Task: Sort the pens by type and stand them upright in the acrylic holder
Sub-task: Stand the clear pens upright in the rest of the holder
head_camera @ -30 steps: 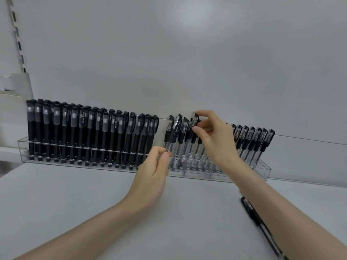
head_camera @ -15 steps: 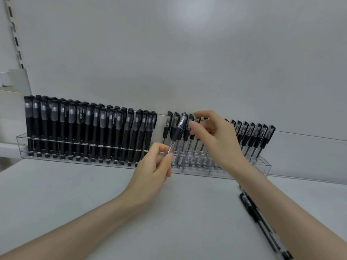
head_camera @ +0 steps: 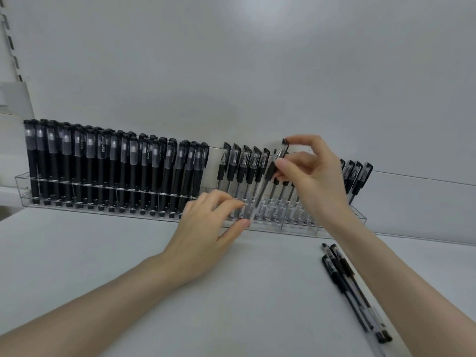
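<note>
So, step: seating the held pen (head_camera: 269, 173) in the right half of the acrylic holder (head_camera: 334, 229).
Pen position: off the table (head_camera: 128, 266), over the holder's middle slots, cap end up.
Long axis: tilted, cap up-right, tip down-left; not parallel to the standing neighbours.
Right hand (head_camera: 314, 181): pinches the cap end between thumb and fingertips; sits above and right of the barrel.
Left hand (head_camera: 206, 228): thumb and forefinger close lightly on the lower barrel, just in front of the holder's front wall; nearer of the two to the tip.
Key relation: tip below-left of the top grip, so needs swinging right, under the cap, to go vertical; probably a left-hand steer with the right hand lowering.
Target slot: hidden behind clear plastic and fingers; cannot tell which hole.
Clear-barrel pens (head_camera: 242, 166): standing row just left of the held pen, more beyond the right hand.
Black-barrel pens (head_camera: 103, 171): packed upright in the left section, well apart from the grip.
Loose pens (head_camera: 347, 284): flat on the table by the right forearm, not yet sorted.
Risk: clipping a neighbour's cap if lowered while tilted.
</note>
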Available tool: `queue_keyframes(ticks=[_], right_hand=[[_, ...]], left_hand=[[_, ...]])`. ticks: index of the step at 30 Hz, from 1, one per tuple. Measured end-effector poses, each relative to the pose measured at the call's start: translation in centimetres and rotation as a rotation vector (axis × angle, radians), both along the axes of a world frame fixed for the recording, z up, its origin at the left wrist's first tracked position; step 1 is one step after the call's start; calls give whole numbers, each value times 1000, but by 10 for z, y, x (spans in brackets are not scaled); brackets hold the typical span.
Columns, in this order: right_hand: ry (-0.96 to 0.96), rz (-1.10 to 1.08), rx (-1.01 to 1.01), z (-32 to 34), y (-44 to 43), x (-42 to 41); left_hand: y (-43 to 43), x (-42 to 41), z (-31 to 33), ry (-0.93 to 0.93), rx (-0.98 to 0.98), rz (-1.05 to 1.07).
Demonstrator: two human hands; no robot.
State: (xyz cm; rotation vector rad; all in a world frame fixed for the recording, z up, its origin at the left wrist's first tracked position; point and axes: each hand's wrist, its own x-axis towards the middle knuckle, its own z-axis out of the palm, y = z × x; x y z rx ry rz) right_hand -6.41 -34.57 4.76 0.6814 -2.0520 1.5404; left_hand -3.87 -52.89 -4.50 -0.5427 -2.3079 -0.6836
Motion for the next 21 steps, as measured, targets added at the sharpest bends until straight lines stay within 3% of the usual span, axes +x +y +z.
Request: queue_keyframes(ticks=[7, 13, 21], right_hand=[[234, -118, -29, 1, 2, -15], [245, -134, 22, -7, -4, -26], [122, -124, 202, -12, -8, -35]], left_hand=[[-1, -8, -10, 82, -329, 137], [2, -5, -7, 44, -334, 156], [4, -3, -3, -18, -359, 175]])
